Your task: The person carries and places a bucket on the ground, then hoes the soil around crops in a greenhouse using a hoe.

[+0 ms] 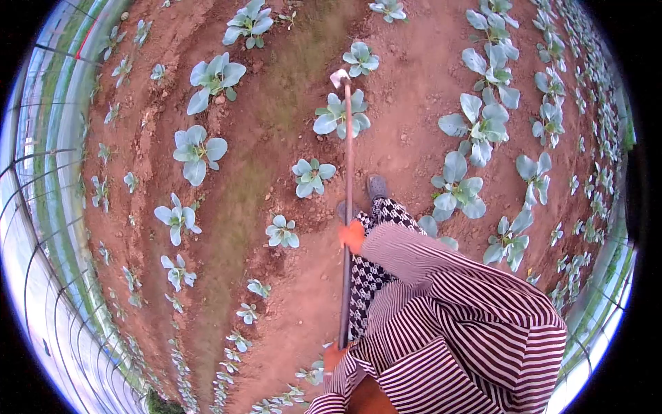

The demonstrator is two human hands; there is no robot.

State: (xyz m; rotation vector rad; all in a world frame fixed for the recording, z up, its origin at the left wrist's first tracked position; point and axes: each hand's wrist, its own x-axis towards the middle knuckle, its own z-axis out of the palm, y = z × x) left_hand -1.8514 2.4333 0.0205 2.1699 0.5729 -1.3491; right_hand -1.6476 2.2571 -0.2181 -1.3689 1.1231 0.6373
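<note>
A long-handled hoe runs almost straight up the view, its pole (349, 165) passing over a leafy blue-green plant (331, 116). The metal blade (340, 78) is at the far end, between that plant and a smaller one (360, 59) beyond it. My right hand (353, 237) is closed around the middle of the pole, above my patterned trousers. Lower down, my left hand (334, 357) wraps the near end of the pole, partly hidden by the striped sleeve.
Rows of similar plants (195, 153) grow in reddish-brown soil (407, 83) on both sides. A greenish strip (238, 228) runs between rows on the left. My grey shoe (377, 186) stands near the pole. Netting (41, 207) curves along the left edge.
</note>
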